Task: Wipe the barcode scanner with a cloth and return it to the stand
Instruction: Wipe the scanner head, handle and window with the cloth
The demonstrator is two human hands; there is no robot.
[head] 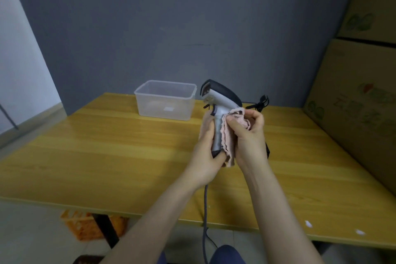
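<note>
a person's view down at their own two bare arms, reaching over a yellow wooden table [107,146]. the left hand [206,152] is wrapped around the lower grip of a grey and black handheld barcode scanner [218,103], fingers curled tight on the handle, holding it upright in the air above the table. the scanner's dark head points left, toward a clear plastic tub [166,100] that stands open on the table just left of the scanner, near the grey wall. the right hand [248,133] presses a crumpled pink cloth [229,135] against the right side of the scanner's handle, fingers bunched and closed on the cloth, thumb on top. part of the cloth hangs down below the handle, between the two hands. a grey cable [206,206] runs down from the base of the scanner, past the front edge of the table.

a black object [262,102], perhaps the top of the stand, shows just behind and right of the scanner, mostly hidden by the right hand; what it is cannot be told for sure. stacked cardboard boxes [360,92] stand far right of the scanner. an orange crate [85,225] sits on the floor under the table.

judging by this, the wiping is under way at the handle; whether the head has been cleaned cannot be told. setting the scanner back on its stand is not yet done.
</note>
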